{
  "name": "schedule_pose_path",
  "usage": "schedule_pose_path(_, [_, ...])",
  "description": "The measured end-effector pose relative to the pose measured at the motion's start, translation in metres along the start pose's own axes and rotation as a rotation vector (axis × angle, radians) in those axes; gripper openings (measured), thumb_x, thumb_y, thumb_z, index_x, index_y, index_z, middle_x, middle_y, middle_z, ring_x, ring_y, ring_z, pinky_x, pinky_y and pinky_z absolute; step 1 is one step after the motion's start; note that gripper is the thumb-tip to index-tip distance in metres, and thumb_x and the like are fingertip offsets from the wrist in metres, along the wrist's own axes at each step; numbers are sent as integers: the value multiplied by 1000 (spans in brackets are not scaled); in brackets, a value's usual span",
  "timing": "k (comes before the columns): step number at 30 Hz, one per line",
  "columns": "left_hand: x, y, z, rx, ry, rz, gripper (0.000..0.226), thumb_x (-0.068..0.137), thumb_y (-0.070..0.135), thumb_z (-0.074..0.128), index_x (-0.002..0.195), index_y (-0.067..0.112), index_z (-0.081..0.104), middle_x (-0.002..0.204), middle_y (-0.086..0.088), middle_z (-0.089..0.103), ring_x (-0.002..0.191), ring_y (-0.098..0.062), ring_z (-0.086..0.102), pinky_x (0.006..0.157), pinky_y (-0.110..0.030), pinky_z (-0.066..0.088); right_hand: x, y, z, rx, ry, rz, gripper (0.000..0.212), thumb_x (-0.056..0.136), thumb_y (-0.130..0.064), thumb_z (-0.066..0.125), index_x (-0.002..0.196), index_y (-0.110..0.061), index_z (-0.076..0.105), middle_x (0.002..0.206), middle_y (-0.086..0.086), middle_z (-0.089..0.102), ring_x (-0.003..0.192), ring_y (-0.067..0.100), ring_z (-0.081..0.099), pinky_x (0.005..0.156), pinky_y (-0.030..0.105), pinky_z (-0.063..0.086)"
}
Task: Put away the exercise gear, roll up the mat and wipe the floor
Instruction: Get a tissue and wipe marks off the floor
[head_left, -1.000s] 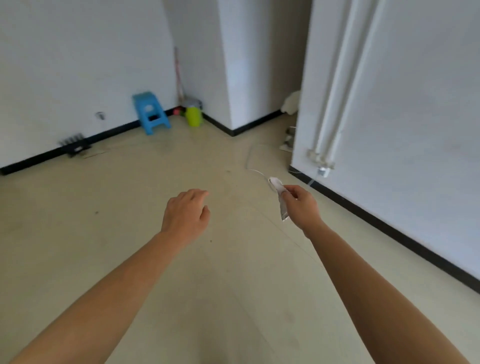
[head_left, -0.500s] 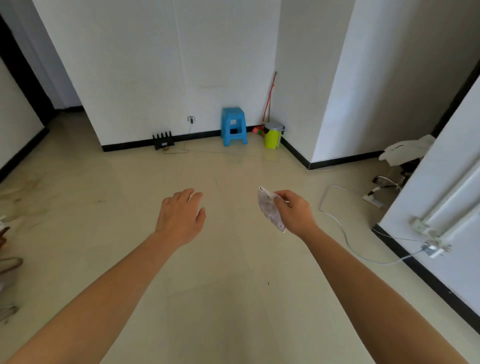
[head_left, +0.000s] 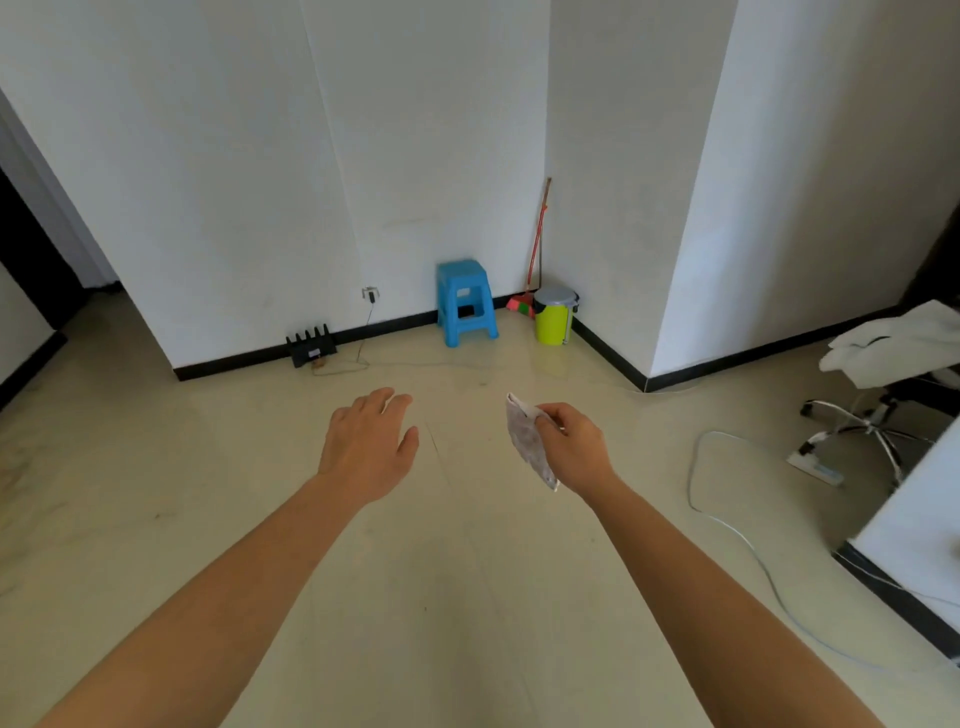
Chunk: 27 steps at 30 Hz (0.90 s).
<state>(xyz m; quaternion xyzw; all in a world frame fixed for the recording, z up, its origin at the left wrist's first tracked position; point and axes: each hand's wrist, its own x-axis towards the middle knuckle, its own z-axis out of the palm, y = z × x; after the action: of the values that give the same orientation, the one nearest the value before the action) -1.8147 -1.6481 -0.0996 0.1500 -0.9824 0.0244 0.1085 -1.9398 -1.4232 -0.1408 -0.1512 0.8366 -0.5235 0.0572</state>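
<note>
Big pale tiled floor (head_left: 467, 597) all around, no mat or exercise gear anywhere in view, so probably down to the wiping and binning part — just a guess from how bare it looks. Taking the green pedal bin (head_left: 555, 318) in the far corner as the anchor: blue stool (head_left: 465, 303) just left of it against the wall, broom (head_left: 535, 249) leaning in the corner right behind it, black router (head_left: 310, 346) further left along the skirting with a thin lead up to a wall socket. Well to the right of the bin, an office chair (head_left: 878, 415) with a white cloth draped over it, a power strip by its legs, and a long pale cable (head_left: 737, 525) looping across the tiles toward the near side.

Left hand (head_left: 370, 447) out in front, fingers loosely spread, holding nothing. Right hand (head_left: 574, 449) pinching a folded, grubby-looking wipe (head_left: 527, 441) between thumb and fingertips, hanging in the air well short of the bin.

What could go wrong from here:
- tripping on that cable — barely stands out against the floor, easy to catch with a foot if drifting right of the bin line
- wipe slipping out, only held by an edge
- dirty side dragging back over clean tiles
- bin lid looks shut, so pedal needed — or the free hand
</note>
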Motion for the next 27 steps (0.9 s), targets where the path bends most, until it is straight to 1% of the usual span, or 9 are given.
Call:
schedule_pose_path(2, [56, -15, -4, 26, 36, 24, 49, 100, 39, 40, 145, 21, 40, 153, -6, 39, 136, -24, 41, 109, -43, 32, 63, -25, 13, 48, 12, 0, 23, 101, -31, 49, 111, -23, 68, 99, -8, 68, 89, 10, 61, 74, 22, 44])
schedule_pose_path(5, [126, -47, -5, 34, 92, 33, 47, 98, 38, 45, 141, 19, 47, 148, -8, 45, 132, -27, 46, 106, -46, 36, 143, -60, 44, 108, 0, -3, 21, 101, -31, 50, 112, -24, 67, 98, -10, 66, 88, 5, 59, 75, 23, 44])
schedule_pose_path(8, [191, -93, 12, 45, 120, 24, 47, 96, 38, 48, 139, 18, 49, 146, -10, 48, 129, -29, 48, 104, -47, 38, 215, -82, 85, 113, -33, -17, 21, 102, -30, 50, 113, -23, 66, 99, -10, 65, 92, 10, 60, 82, 27, 49])
schedule_pose_path(10, [237, -126, 31, 35, 125, 7, 47, 96, 38, 47, 140, 19, 48, 147, -9, 47, 131, -28, 47, 105, -46, 37, 266, -90, 116, 92, -46, -25, 20, 102, -30, 50, 113, -23, 66, 100, -10, 65, 94, 11, 61, 85, 29, 50])
schedule_pose_path(14, [336, -196, 68, 8, 133, 1, 47, 97, 37, 46, 140, 17, 48, 148, -10, 44, 133, -28, 45, 106, -46, 36, 373, -103, 177, 50, -18, -56, 18, 101, -30, 51, 109, -24, 65, 97, -10, 66, 93, 12, 62, 86, 32, 51])
schedule_pose_path(16, [390, -232, 79, -26, 128, -1, 47, 98, 37, 46, 140, 16, 46, 150, -11, 43, 135, -28, 43, 108, -47, 35, 426, -113, 202, 48, 15, -41, 20, 101, -29, 51, 111, -21, 67, 99, -6, 67, 94, 15, 63, 86, 34, 51])
schedule_pose_path(19, [474, -280, 84, -21, 128, 12, 49, 98, 37, 44, 142, 15, 45, 149, -11, 42, 133, -28, 44, 106, -46, 36, 503, -133, 229, 51, 66, -7, 22, 100, -30, 52, 112, -22, 68, 100, -6, 69, 97, 17, 64, 86, 35, 52])
schedule_pose_path(23, [582, -321, 92, -38, 107, 34, 50, 99, 37, 43, 143, 15, 43, 151, -12, 39, 134, -30, 42, 106, -47, 35, 592, -152, 250, 74, 118, 21, 18, 101, -31, 52, 110, -26, 66, 98, -12, 66, 95, 13, 63, 88, 37, 55])
schedule_pose_path(27, [685, -343, 127, -22, 65, 75, 52, 100, 40, 38, 147, 17, 37, 155, -10, 33, 138, -27, 37, 109, -46, 32, 683, -146, 275, 83, 152, 33, 12, 101, -32, 51, 104, -33, 63, 96, -14, 64, 93, 11, 63, 90, 40, 56])
